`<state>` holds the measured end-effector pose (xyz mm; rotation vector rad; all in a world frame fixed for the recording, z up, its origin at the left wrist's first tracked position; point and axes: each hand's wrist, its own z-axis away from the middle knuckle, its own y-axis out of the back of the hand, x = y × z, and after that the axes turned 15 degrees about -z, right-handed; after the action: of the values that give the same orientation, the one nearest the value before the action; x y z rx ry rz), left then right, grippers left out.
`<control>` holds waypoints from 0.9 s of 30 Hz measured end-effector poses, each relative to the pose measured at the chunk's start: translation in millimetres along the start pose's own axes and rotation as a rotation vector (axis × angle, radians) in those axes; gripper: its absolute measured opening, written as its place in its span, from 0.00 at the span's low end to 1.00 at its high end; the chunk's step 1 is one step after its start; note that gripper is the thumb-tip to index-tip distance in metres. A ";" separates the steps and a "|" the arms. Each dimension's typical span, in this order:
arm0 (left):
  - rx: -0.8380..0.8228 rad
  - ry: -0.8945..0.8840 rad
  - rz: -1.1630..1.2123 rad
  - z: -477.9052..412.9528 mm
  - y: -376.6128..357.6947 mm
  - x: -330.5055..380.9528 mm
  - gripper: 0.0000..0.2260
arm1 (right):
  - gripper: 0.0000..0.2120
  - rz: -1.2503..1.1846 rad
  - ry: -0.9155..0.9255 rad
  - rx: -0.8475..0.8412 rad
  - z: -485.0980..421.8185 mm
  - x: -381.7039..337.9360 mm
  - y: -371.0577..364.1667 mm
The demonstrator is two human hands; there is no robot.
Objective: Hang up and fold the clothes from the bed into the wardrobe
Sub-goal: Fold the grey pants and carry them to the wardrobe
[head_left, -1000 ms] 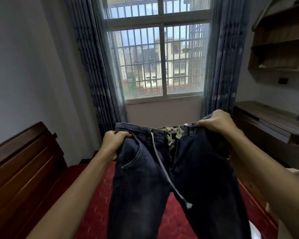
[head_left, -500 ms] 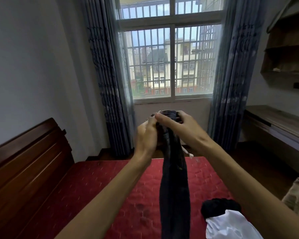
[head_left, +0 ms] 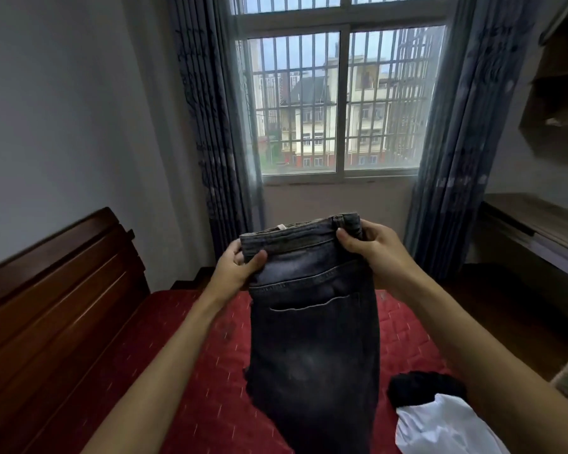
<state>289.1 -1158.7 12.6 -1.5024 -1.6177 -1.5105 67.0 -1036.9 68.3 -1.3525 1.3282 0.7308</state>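
Now both hands grip jeans (head_left: 312, 322) waistband (doubled).

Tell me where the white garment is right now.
In the head view, the white garment lies on the red bed at lower right, just below a black garment and right of the jeans held up by both hands.

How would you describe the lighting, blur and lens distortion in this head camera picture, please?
Head view: strongly backlit by the barred window, leaving the room dim; the dark grey denim jeans, held at the waistband by the left hand and right hand, stay fairly sharp; the brown wooden headboard looks smeared; wide-angle bowing bends the blue-grey curtains.
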 end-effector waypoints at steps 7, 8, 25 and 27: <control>0.045 -0.029 -0.201 -46.3 12.8 -37.3 0.05 | 0.09 0.555 0.000 -0.017 -67.4 34.1 11.5; 0.058 -0.051 -0.240 -60.2 13.3 -39.6 0.07 | 0.10 0.634 -0.012 0.008 -83.9 38.9 12.6; 0.399 -0.218 -0.470 -202.5 121.4 22.0 0.15 | 0.13 0.253 0.275 0.016 -262.9 47.2 -68.7; 0.434 -0.254 -0.479 -193.8 127.1 24.5 0.14 | 0.11 0.216 0.296 -0.031 -256.2 44.6 -75.6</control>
<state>332.3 -1349.0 140.2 -1.1471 -2.4011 -1.0969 86.2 -1303.4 112.3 -1.3946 1.7235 0.7165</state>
